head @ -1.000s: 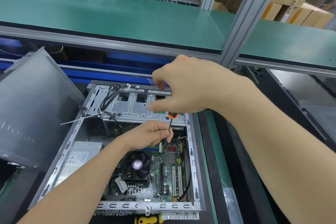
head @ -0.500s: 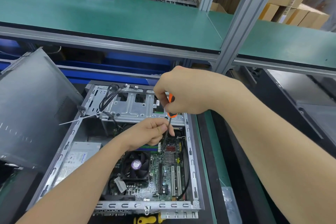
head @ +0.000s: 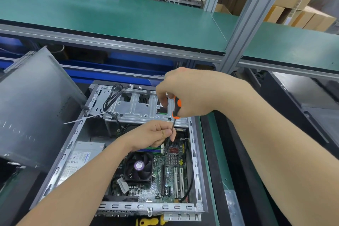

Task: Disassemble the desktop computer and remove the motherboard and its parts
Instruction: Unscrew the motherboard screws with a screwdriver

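Head view: an open grey sheet-metal desktop computer case lies on its side with the green motherboard flat on its floor, toward the right wall; the right hand hovers above the case's far right corner, fingers curled round the orange-and-black handle of a slim screwdriver; the left hand sits just below, thumb and fingertips pinching the dark shaft; the shaft slants down from both grips to the motherboard's far edge, its tip beside a small red part; a black round cooling fan stands on the board just nearer than the left hand; a silver power supply box lies along the left wall; a grey side panel leans outside the case's left edge.
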A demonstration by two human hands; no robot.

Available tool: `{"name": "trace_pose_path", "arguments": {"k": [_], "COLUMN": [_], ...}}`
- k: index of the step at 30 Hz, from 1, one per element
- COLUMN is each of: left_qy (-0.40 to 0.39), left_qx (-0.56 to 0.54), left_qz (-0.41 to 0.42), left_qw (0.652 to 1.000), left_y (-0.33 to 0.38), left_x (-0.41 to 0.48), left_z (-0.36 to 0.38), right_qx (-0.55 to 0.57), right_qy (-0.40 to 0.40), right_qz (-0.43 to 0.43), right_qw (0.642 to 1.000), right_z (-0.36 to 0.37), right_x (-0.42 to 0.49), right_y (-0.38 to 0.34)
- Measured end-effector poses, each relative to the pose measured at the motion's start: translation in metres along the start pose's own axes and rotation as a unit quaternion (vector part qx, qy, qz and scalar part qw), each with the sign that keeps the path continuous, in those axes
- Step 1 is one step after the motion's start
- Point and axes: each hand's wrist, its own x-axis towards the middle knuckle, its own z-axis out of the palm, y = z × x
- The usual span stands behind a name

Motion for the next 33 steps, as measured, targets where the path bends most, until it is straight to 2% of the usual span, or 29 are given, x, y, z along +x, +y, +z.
{"name": "trace_pose_path", "arguments": {"k": [3,5,6,13,17,19,21,22,23,27,29,33], "left_qy": [0.008,0.013,0.015,0.021,0.023,0.027,0.035,0.038,0.041,0.041,0.032,0.037], "left_qx": [0.007,0.005,0.001,0.009,0.035,0.049,0.059,0.063,0.065,0.088,0.151,0.243], "left_qz": [-0.002,-0.003,-0.003,0.003,-0.003,-0.002,-0.001,-0.001,-0.002,-0.015,-0.022,-0.044], "left_qw": [1.000,1.000,1.000,1.000,0.999,0.998,0.998,0.997,0.997,0.995,0.988,0.968], "left_y": [0.001,0.002,0.003,0.005,0.004,0.005,0.005,0.006,0.006,0.005,0.003,-0.003], "left_x": [-0.001,-0.002,-0.002,-0.002,-0.003,-0.004,-0.004,-0.004,-0.004,-0.004,-0.005,-0.010], "left_z": [-0.001,0.000,0.000,0.000,0.000,-0.001,-0.002,-0.002,-0.002,-0.002,-0.003,-0.009], "right_qx": [0.002,-0.015,0.003,0.083,0.149,0.274,0.413,0.462,0.478,0.361,0.373,0.404], "right_qy": [0.104,0.132,0.130,0.086,0.103,0.118,0.130,0.136,0.142,0.214,0.254,0.268], "right_qz": [0.095,0.176,0.186,0.034,0.016,0.013,0.005,0.008,0.018,0.099,0.115,0.125], "right_qw": [0.990,0.975,0.974,0.992,0.983,0.954,0.901,0.877,0.867,0.902,0.885,0.865], "right_z": [0.005,0.010,0.014,0.012,0.020,0.030,0.047,0.059,0.071,0.115,0.122,0.123], "right_x": [0.002,0.003,0.006,0.002,0.000,-0.001,0.000,0.002,0.004,0.014,0.015,0.010], "right_y": [0.000,-0.004,-0.005,0.010,0.025,0.031,0.033,0.033,0.031,0.020,0.018,0.023]}}
